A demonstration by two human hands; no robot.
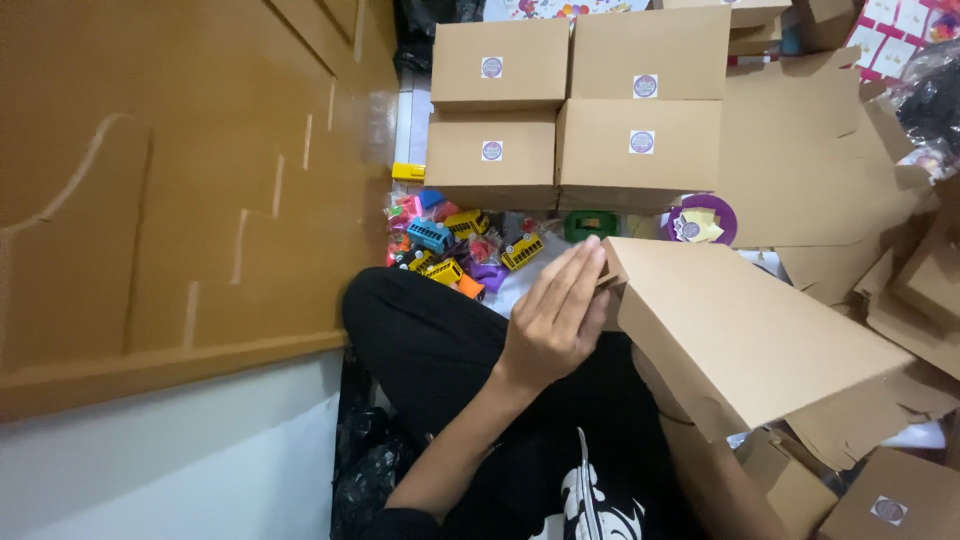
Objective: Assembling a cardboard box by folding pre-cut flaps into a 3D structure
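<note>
Now the left hand (555,325) presses flat and open against the cardboard box (745,330) end at centre frame, closing its flap; the right hand (668,395) underneath is mostly hidden, its grip untellable. Tucking comes next, likely.

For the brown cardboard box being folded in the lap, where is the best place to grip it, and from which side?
Grip the cardboard box across its narrow near end, coming from the person's left, where the left hand already presses flat fingers against the end flap. The box tilts down to the right, so its long top face offers nothing to pinch. The right hand is hidden beneath it.
</note>
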